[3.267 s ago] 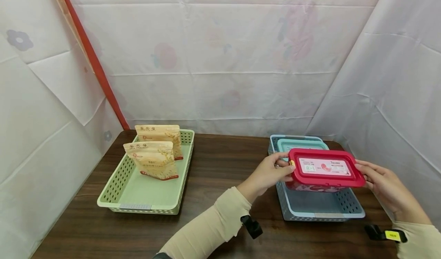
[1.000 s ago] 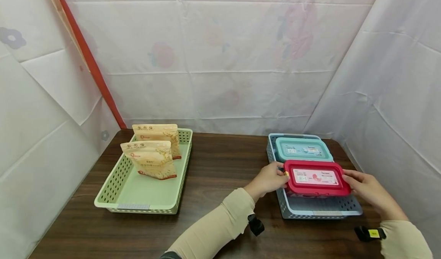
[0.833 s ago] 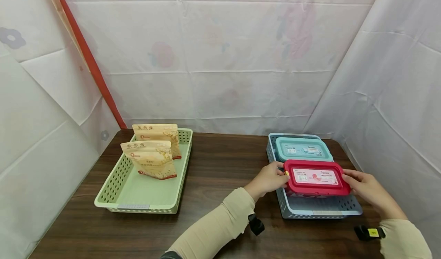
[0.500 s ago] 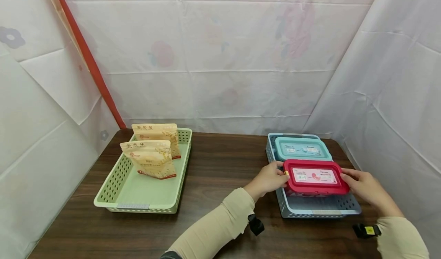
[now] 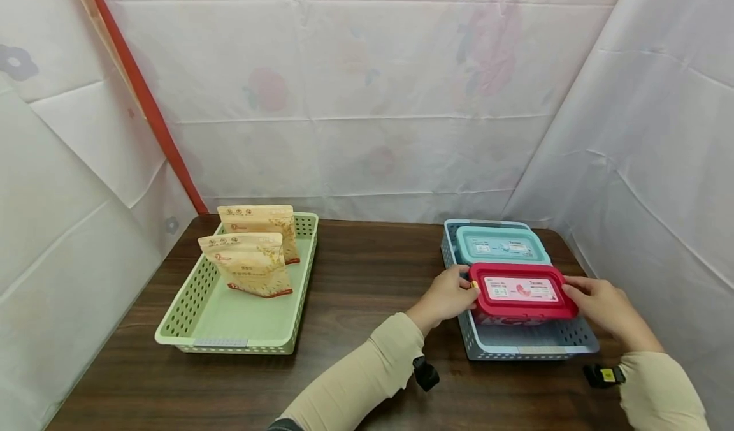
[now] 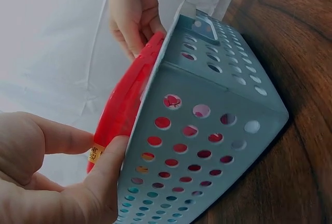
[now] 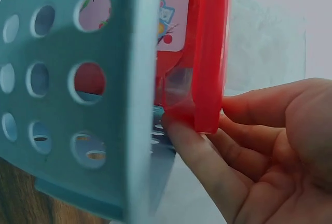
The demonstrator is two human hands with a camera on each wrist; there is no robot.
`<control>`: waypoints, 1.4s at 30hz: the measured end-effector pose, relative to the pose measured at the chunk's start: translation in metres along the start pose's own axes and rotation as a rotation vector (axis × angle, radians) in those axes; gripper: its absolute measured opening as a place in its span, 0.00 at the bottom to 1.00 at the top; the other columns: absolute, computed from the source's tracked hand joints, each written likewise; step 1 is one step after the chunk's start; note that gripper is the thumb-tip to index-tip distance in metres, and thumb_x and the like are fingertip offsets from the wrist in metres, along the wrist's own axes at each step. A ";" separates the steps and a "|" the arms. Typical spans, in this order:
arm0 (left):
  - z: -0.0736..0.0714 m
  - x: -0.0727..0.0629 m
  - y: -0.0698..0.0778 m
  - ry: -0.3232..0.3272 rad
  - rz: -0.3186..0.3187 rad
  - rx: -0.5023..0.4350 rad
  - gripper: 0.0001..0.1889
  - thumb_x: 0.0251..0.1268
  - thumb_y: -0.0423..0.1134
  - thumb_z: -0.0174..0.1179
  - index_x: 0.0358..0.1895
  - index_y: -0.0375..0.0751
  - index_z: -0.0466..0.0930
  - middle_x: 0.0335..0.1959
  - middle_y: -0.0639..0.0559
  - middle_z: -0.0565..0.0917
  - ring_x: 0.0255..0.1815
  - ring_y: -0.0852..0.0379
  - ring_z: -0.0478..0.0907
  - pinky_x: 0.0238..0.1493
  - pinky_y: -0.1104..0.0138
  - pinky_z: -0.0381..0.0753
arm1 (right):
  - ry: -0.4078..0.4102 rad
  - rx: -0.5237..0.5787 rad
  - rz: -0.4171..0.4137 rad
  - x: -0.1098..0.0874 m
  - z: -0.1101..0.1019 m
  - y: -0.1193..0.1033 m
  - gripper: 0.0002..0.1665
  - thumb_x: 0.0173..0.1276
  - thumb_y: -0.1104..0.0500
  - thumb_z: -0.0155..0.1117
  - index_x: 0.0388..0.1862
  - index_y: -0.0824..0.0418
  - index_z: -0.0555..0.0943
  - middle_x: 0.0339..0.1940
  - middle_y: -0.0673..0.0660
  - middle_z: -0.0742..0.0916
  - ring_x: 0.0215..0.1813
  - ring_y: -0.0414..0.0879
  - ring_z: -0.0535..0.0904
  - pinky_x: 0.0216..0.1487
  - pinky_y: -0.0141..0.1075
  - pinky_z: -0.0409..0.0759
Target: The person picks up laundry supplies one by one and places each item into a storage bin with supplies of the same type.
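A red lidded plastic box point(image 5: 520, 292) with a pink label sits inside the blue-grey basket point(image 5: 523, 351), just in front of a teal lidded box point(image 5: 503, 245). My left hand point(image 5: 447, 296) grips the box's left end; in the left wrist view its thumb and fingers pinch the lid edge beside a small yellow sticker point(image 6: 95, 154). At the opposite end, my right hand point(image 5: 606, 308) holds the lid rim; the right wrist view has its fingers point(image 7: 207, 164) on both sides of that rim. Through the basket's holes the red box's lower body shows. Its underside is hidden.
On the left of the dark wooden table point(image 5: 373, 278) stands a green basket point(image 5: 252, 345). Two upright beige printed pouches, a front one point(image 5: 252, 265) and a rear one point(image 5: 258, 219), stand in its back part. White patterned cloth point(image 5: 355, 99) hangs behind and at both sides.
Over three seconds, both hands have lowered the red box from above the basket into it, uncovering the teal box's lid. In the last half second the box shifts slightly back toward the teal one.
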State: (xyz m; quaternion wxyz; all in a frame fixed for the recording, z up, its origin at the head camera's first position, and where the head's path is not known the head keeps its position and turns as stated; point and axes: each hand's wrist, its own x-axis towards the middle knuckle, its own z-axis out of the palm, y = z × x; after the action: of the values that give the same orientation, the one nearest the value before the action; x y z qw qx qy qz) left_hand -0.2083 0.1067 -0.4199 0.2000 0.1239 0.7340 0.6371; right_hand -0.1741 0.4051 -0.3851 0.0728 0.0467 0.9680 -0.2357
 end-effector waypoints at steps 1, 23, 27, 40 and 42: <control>0.000 0.000 0.000 0.004 -0.002 0.002 0.27 0.71 0.33 0.62 0.69 0.36 0.67 0.43 0.47 0.79 0.33 0.57 0.83 0.40 0.62 0.87 | -0.004 -0.005 -0.001 0.000 0.000 0.000 0.38 0.80 0.47 0.51 0.69 0.80 0.65 0.56 0.81 0.78 0.44 0.60 0.75 0.36 0.43 0.82; -0.002 0.005 -0.003 0.013 -0.022 -0.052 0.26 0.70 0.31 0.63 0.69 0.35 0.68 0.42 0.46 0.79 0.34 0.54 0.85 0.40 0.62 0.87 | 0.020 -0.040 0.003 0.002 0.003 -0.004 0.37 0.79 0.48 0.53 0.68 0.80 0.67 0.58 0.84 0.75 0.46 0.66 0.74 0.42 0.56 0.82; -0.002 0.006 -0.003 0.015 -0.025 -0.052 0.26 0.70 0.30 0.63 0.69 0.34 0.68 0.42 0.46 0.79 0.34 0.54 0.85 0.40 0.61 0.87 | 0.018 -0.040 0.002 0.002 0.003 -0.003 0.37 0.79 0.47 0.52 0.68 0.79 0.67 0.59 0.84 0.74 0.46 0.66 0.74 0.42 0.56 0.82; -0.019 0.000 0.000 -0.131 0.023 -0.057 0.29 0.73 0.34 0.59 0.73 0.30 0.64 0.42 0.47 0.83 0.43 0.53 0.86 0.52 0.56 0.83 | 0.071 -0.059 -0.024 -0.001 0.002 -0.004 0.35 0.78 0.49 0.55 0.66 0.79 0.70 0.53 0.82 0.78 0.41 0.60 0.74 0.34 0.43 0.79; -0.021 0.001 0.000 -0.140 0.023 -0.046 0.29 0.73 0.35 0.60 0.73 0.30 0.64 0.43 0.48 0.83 0.43 0.54 0.85 0.53 0.56 0.83 | 0.079 -0.062 -0.032 -0.001 0.002 -0.004 0.34 0.77 0.49 0.56 0.65 0.79 0.71 0.52 0.81 0.79 0.40 0.59 0.74 0.34 0.41 0.78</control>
State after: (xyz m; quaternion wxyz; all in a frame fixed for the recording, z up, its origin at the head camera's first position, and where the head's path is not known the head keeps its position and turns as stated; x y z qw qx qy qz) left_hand -0.2185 0.0884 -0.4174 0.2463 0.1721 0.7018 0.6459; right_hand -0.1733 0.4007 -0.3849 0.0322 0.0383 0.9776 -0.2045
